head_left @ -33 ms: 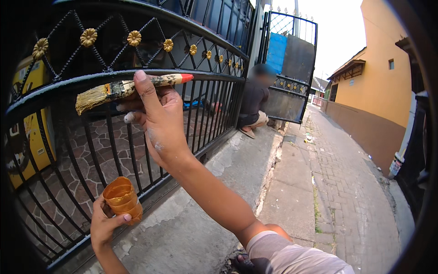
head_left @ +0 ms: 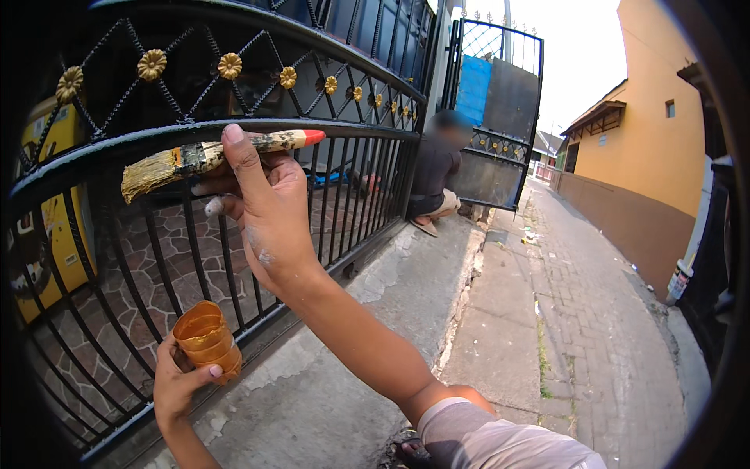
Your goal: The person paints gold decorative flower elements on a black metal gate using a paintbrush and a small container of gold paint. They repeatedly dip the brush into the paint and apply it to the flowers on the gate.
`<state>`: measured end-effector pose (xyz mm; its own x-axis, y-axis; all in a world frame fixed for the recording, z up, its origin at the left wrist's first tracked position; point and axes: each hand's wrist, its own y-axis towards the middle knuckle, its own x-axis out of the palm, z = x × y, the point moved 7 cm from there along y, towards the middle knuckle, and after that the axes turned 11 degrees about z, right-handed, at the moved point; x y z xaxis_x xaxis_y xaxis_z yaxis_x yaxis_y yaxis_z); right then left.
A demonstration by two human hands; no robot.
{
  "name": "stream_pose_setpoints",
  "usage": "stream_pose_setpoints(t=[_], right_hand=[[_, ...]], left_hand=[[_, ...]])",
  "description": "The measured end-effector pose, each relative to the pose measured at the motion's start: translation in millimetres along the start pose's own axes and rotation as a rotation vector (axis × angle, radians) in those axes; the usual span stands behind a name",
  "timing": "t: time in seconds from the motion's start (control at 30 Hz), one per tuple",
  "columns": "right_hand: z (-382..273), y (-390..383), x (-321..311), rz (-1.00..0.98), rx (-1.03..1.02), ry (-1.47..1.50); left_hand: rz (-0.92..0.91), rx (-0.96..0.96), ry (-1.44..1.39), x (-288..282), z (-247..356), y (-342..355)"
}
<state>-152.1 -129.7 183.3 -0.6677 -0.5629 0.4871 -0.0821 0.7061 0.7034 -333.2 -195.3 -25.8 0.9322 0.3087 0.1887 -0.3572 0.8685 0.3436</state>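
My right hand (head_left: 269,211) is closed around a paintbrush (head_left: 205,156), thumb on top, with whitish smears on the skin. The brush lies nearly level, its gold-stained bristles to the left and the red tip of its paint-spattered handle to the right. Just behind it runs the rail of a black metal gate (head_left: 351,125), topped by a diamond lattice with gold flower ornaments (head_left: 151,64). Lower down, my left hand (head_left: 176,383) grips a ribbed cup (head_left: 209,341) coated in gold paint, tilted with its mouth up. The cup's contents cannot be made out.
Further along the gate a person (head_left: 433,172) squats beside an open gate leaf (head_left: 500,117). A concrete strip (head_left: 336,359) borders a paved lane (head_left: 601,328). An orange-and-brown wall (head_left: 633,164) stands across it. Behind the bars is a yellow cabinet (head_left: 58,250).
My right hand and the paintbrush have shifted slightly left and down. The cup in my left hand has moved a touch left.
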Motion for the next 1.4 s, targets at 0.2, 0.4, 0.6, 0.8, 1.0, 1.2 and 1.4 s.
stream_pose_setpoints(t=[0.2,0.4,0.6,0.8,1.0,1.2,1.4], right_hand=[[16,-10,-2,0.027,0.039,0.123],[24,5,-26,0.070,0.068,0.247],[52,6,-66,0.014,0.164,0.284],[80,14,-103,0.004,0.289,0.340],[82,32,-129,0.050,0.352,0.443],[59,38,-145,0.072,0.293,0.482],[50,35,-140,0.053,0.287,0.466]], left_hand=[[0.133,0.014,0.021,-21,8,-13],[0.185,-0.060,0.180,-20,-6,-25],[0.225,-0.069,0.246,-4,-26,-20],[0.247,-0.069,0.294,39,-32,-2],[0.317,0.014,0.301,69,-30,14],[0.188,0.071,0.114,101,-18,20],[0.381,0.108,0.210,84,-3,16]])
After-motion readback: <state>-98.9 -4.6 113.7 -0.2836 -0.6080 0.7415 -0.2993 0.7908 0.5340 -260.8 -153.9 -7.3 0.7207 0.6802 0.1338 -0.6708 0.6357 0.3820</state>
